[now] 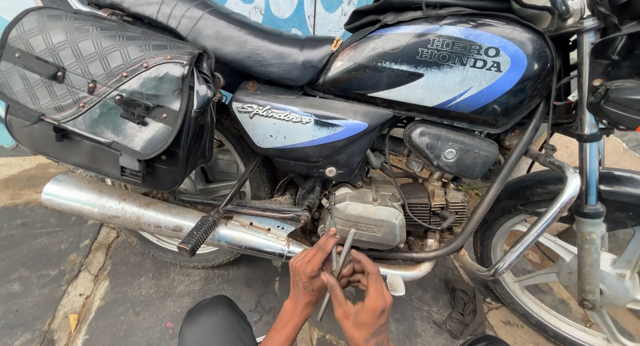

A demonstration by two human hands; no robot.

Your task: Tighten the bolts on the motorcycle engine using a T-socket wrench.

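- Nearest the camera, a dark-clad knee (213,319) sits at the bottom edge, the person crouched on the worn pavement (120,286) beside a motorcycle.
- Just beyond the knee the two hands meet in front of the engine. The left hand (310,269) is curled with its fingers closed round slim metal tools (340,259); the right hand (363,299) is cupped under and around the same bundle, fingers bent on it. Neither hand is spread wide.
- The tools are long thin rods, held between both hands. Their long axis runs steeply, from low at the left near the wrists up and slightly right, so the upper tips point toward the engine casing (370,213) just above. How many rods there are I cannot tell exactly.
- The left hand is the nearer one to the casing; the right hand lies lower and closer to the person.
- Beside the hands, to the left, the ribbed footrest (198,236) juts out over the chrome exhaust pipe (133,213), which runs long and nearly level.
- A dark rag (460,306) lies on the ground to the right, near the front wheel (567,266).
- Farther up are the blue-and-black side panel (300,126) and fuel tank (440,69).
- Farthest, a quilted black saddlebag (100,93) hangs below the seat (220,33).
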